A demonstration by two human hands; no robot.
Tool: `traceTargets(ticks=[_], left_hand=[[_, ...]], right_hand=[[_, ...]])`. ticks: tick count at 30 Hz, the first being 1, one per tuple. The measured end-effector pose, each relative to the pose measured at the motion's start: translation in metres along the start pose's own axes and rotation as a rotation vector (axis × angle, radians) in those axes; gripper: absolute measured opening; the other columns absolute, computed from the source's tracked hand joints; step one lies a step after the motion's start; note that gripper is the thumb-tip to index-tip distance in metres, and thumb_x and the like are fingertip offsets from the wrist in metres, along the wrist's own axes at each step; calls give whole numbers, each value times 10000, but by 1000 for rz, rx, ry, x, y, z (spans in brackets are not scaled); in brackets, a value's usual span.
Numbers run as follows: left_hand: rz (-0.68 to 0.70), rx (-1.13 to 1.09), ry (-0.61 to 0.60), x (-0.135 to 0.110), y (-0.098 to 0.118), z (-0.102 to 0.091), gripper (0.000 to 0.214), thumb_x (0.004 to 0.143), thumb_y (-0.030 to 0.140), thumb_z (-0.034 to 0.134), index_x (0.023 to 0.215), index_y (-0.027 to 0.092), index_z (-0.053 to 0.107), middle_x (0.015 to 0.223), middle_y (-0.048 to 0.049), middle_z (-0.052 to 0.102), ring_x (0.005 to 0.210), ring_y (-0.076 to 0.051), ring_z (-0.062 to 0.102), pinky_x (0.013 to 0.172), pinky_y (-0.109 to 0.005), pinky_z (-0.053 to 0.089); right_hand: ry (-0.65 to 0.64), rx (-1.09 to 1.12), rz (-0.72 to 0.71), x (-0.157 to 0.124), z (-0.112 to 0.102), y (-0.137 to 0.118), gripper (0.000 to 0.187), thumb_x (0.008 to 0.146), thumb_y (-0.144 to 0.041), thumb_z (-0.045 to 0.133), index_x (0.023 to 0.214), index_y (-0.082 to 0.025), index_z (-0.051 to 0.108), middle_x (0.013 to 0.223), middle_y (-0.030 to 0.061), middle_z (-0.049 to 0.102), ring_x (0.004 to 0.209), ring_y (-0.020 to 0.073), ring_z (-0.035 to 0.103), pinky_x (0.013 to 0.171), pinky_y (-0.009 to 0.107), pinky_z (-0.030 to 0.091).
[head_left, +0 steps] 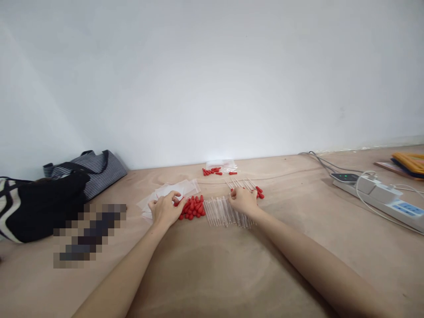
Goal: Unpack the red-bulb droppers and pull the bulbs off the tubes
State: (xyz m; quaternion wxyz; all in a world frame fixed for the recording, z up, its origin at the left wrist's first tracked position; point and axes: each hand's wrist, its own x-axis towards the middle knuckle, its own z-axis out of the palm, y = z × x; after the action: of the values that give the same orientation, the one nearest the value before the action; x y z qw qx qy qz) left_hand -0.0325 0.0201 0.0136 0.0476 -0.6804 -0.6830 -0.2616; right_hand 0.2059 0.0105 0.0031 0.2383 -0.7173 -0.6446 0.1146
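My left hand [164,210] is palm down at the left edge of a pile of red rubber bulbs [194,208]. Its fingers are curved, with a gap between thumb and forefinger. White translucent plastic bags [162,191] lie spread under and behind it. To the right of the bulbs, many thin clear tubes [218,212] lie side by side. Over their right end is my right hand [244,201], its fingers closed and largely hiding what they hold. Just beyond it are thin tubes [243,182] and red bulbs [260,192], partly covered by the hand.
Near the wall lie more red bulbs [212,171] and a clear bag [220,164]. A power strip [394,205] with chargers, cables and a black device [344,177] occupies the right. Black [43,212] and striped [99,170] bags stand left, beside a pixelated dark object [92,234].
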Motion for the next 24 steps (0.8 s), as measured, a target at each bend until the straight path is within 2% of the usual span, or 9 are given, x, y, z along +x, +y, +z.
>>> traceTargets(ticks=[3, 6, 8, 10, 14, 17, 20, 24], left_hand=[[28, 8, 79, -1, 0, 2, 284, 718, 494, 496, 815, 248, 597, 715, 7, 665, 781, -230, 570, 754, -383, 257], [92, 6, 250, -6, 3, 3, 245, 741, 450, 505, 785, 233, 610, 700, 0, 653, 748, -213, 563, 726, -361, 253], [188, -6, 347, -13, 9, 4, 209, 755, 405, 514, 754, 225, 619, 661, -1, 645, 712, -202, 560, 727, -361, 248], [329, -38, 377, -23, 20, 5, 180, 766, 366, 523, 726, 223, 625, 638, 2, 643, 683, -189, 556, 730, -363, 246], [641, -166, 291, -45, 41, 11, 151, 789, 292, 520, 698, 219, 616, 622, 17, 636, 654, -153, 535, 719, -344, 260], [823, -230, 195, -55, 50, 17, 159, 802, 262, 500, 697, 211, 607, 591, 21, 615, 616, -132, 494, 708, -330, 272], [877, -243, 143, -56, 51, 21, 166, 809, 249, 485, 704, 207, 606, 604, 17, 620, 600, -125, 465, 698, -329, 271], [840, -245, 119, -52, 48, 23, 187, 814, 251, 476, 692, 207, 610, 610, 11, 624, 612, -124, 470, 713, -333, 270]], right_hand=[[12, -47, -27, -1, 4, -1, 149, 717, -235, 503, 792, -163, 611, 788, 90, 655, 812, 253, 566, 810, 446, 246], [18, -79, -49, -3, 7, -1, 158, 726, -250, 509, 816, -160, 603, 792, 109, 648, 826, 283, 566, 805, 448, 252], [19, -92, -51, -3, 9, -2, 156, 725, -260, 517, 817, -167, 601, 790, 115, 643, 830, 296, 568, 803, 445, 260], [19, -98, -44, -2, 8, -2, 148, 722, -273, 523, 804, -178, 601, 778, 110, 641, 819, 293, 574, 801, 436, 271], [36, -87, 29, 14, -7, 9, 171, 728, -303, 502, 821, -198, 600, 764, 68, 644, 800, 241, 584, 817, 411, 288], [74, -77, 149, 34, -27, 32, 202, 738, -277, 461, 877, -223, 596, 794, 42, 645, 847, 208, 576, 835, 394, 294], [65, -85, 280, 51, -41, 61, 175, 709, -262, 475, 790, -213, 622, 738, 57, 638, 846, 226, 576, 800, 391, 326], [-46, -62, 371, 63, -40, 86, 140, 618, -294, 573, 566, -168, 610, 578, 63, 599, 687, 216, 587, 619, 299, 389]])
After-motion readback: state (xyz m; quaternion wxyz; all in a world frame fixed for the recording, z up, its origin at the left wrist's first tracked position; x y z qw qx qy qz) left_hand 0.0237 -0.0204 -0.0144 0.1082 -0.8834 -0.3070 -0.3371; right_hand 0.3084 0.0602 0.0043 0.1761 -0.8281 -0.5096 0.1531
